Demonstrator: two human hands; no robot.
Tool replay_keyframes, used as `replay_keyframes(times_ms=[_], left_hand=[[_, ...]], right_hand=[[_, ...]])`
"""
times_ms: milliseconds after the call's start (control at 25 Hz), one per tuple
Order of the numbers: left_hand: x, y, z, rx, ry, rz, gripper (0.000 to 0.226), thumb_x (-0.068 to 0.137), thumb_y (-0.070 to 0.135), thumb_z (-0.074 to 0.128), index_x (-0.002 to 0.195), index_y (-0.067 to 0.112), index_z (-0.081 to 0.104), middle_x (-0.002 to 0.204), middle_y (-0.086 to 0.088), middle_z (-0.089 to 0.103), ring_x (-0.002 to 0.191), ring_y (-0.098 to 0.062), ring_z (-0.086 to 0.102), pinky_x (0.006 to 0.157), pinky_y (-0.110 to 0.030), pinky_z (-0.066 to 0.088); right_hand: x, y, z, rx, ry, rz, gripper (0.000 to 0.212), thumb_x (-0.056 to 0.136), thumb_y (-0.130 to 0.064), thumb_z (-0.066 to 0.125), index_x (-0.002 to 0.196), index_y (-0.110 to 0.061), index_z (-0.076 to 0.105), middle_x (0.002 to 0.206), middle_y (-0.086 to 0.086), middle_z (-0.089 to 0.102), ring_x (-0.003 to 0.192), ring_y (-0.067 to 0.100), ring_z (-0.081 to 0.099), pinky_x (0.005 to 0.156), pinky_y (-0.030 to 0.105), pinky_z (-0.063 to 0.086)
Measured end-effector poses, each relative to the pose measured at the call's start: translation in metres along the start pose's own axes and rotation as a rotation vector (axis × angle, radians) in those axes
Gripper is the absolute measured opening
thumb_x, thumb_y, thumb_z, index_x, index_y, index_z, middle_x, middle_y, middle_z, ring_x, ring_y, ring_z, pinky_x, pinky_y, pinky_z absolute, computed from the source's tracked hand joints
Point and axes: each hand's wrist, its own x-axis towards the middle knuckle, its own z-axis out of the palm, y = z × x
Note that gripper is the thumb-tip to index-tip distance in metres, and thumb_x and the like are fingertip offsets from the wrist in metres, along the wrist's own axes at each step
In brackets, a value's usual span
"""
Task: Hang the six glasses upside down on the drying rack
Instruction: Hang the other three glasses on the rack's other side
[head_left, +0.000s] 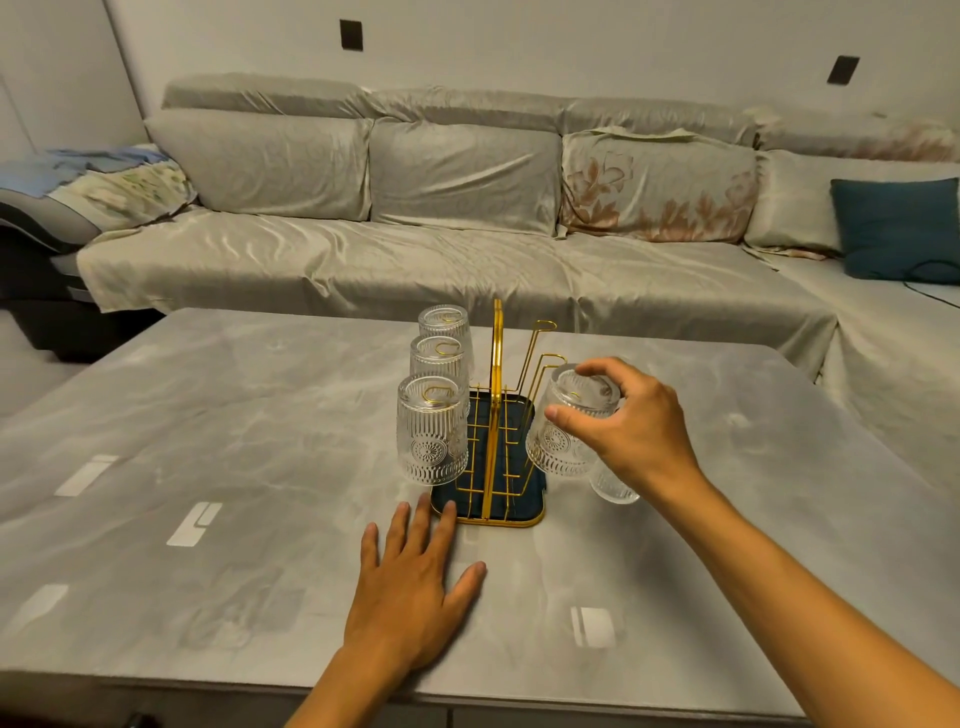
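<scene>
A gold wire drying rack (497, 415) on a dark tray stands mid-table. Three ribbed clear glasses hang upside down on its left prongs: near (431, 431), middle (438, 358), far (444, 322). My right hand (618, 421) grips a fourth glass (563, 431), upside down, over the near right prong. The two right prongs behind it (543, 332) are bare. Another glass (613, 486) stands on the table under my right wrist, partly hidden. My left hand (415, 582) lies flat on the table, fingers spread, fingertips touching the tray's front edge.
The grey marble-look table (208, 493) reaches to a front edge near my arms. A long sofa covered in pale cloth (467, 234) runs behind it, with a teal cushion (893, 228) at the right.
</scene>
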Motion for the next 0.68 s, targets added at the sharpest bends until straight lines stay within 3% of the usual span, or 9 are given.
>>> replay_keyframes(times_ms=[440,560,600,680], left_hand=[[-0.001,-0.001,0.001,-0.012,0.019,0.005,0.076,0.078,0.079,-0.003,0.14,0.042,-0.026,0.159,0.006,-0.022,0.146,-0.018,-0.021,0.117,-0.047,-0.016],[-0.001,-0.001,0.002,-0.009,0.019,0.002,0.077,0.079,0.079,-0.002,0.143,0.041,-0.024,0.159,0.006,-0.023,0.145,-0.018,-0.022,0.116,-0.047,-0.016],[-0.001,-0.002,0.002,-0.004,0.02,0.005,0.078,0.08,0.079,-0.002,0.144,0.04,-0.023,0.158,0.005,-0.023,0.145,-0.018,-0.023,0.116,-0.047,-0.016],[0.0,-0.002,0.002,-0.001,0.021,0.008,0.077,0.08,0.078,-0.002,0.143,0.04,-0.023,0.158,0.005,-0.023,0.145,-0.018,-0.022,0.117,-0.047,-0.015]], right_hand=[[-0.011,0.012,0.018,-0.007,-0.058,0.017,0.046,0.07,-0.044,0.077,0.108,-0.025,0.058,0.105,-0.001,0.065,0.092,0.02,0.058,0.075,0.038,0.055],[-0.017,0.014,0.017,0.026,-0.099,0.008,0.051,0.072,-0.05,0.073,0.114,-0.028,0.053,0.11,-0.004,0.061,0.096,0.017,0.055,0.077,0.036,0.054],[-0.021,0.017,0.015,0.064,-0.085,0.008,0.053,0.074,-0.054,0.068,0.118,-0.03,0.051,0.113,-0.005,0.06,0.097,0.015,0.056,0.077,0.033,0.053],[-0.032,0.028,0.008,0.176,0.1,0.065,0.049,0.081,-0.058,0.059,0.122,-0.033,0.049,0.116,-0.006,0.058,0.098,0.01,0.057,0.075,0.027,0.051]])
